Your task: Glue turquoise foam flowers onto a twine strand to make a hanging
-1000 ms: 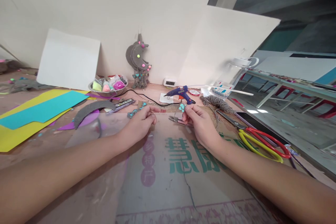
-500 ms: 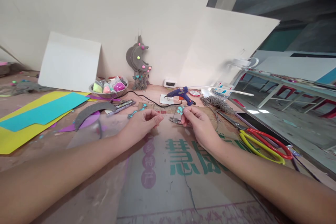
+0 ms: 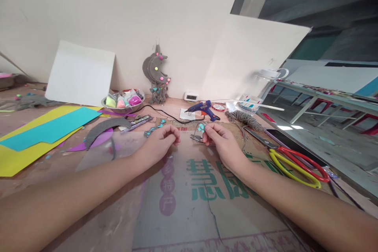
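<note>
My right hand (image 3: pixel 221 141) is closed in a pinch on a small turquoise flower-like piece (image 3: pixel 201 127) with a loop of grey cord. A small shiny metal tool (image 3: pixel 197 138), its kind unclear, shows under those fingertips. To the left, my left hand (image 3: pixel 162 140) is curled, thumb against the fingers; anything inside is hidden. Both hands are above a printed cardboard sheet (image 3: pixel 189 220) under clear film. Just behind my left hand are more turquoise pieces (image 3: pixel 149 130). A single dark thread (image 3: pixel 213 214) lies on the sheet nearer to me.
Behind stand a blue glue gun (image 3: pixel 203 107), a bowl of coloured clay (image 3: pixel 124 109) and a grey moon ornament (image 3: pixel 155 69). Right are grey cord (image 3: pixel 245 120), red-yellow scissors (image 3: pixel 298 163), a phone (image 3: pixel 295 145) and a clear jug (image 3: pixel 260 86). Left lie yellow and turquoise sheets (image 3: pixel 53 128).
My left hand has drawn slightly left, and its thumb has folded in against the fingers. My right hand keeps its pinch almost in place. The whole view has shifted a little.
</note>
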